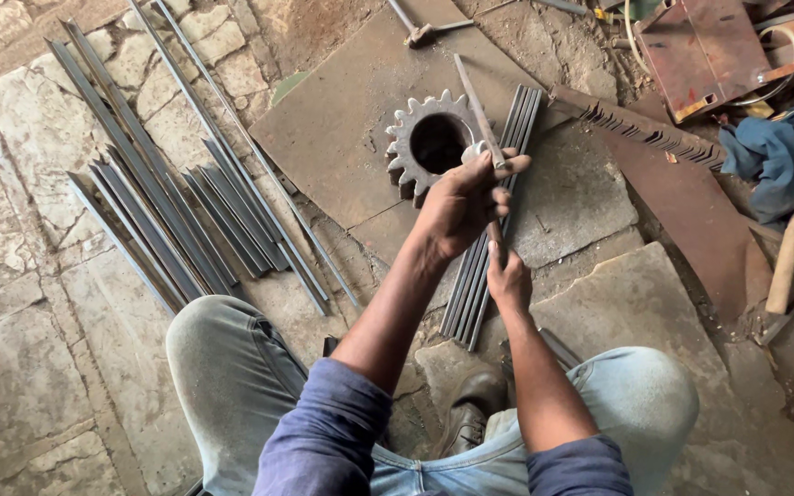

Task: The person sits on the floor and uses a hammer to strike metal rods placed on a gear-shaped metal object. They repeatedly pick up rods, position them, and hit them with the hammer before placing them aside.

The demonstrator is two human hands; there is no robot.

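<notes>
At far left, a fan of long grey angle-iron strips [153, 197] lies on the cracked stone floor [20, 303], well apart from both hands. Next comes a rusty steel plate [337, 129], flat on the ground, with a toothed gear wheel [429, 142] resting on it. The left hand [461, 204] is closed around a thin metal rod [477, 110] near its middle, thumb pressed along the shaft beside a small pale piece, perhaps chalk or tape, though the view is too coarse to tell. The rod slants up and away over the gear's rim. Just below, the right hand [508, 280] is clenched on the rod's lower end, so both fists grip the same bar. Under the hands lies a bundle of dark flat bars [493, 230]. Further right, a serrated metal strip [640, 129] runs diagonally, then a blue cloth [774, 161] and a wooden hammer handle [786, 262] near the edge.
</notes>
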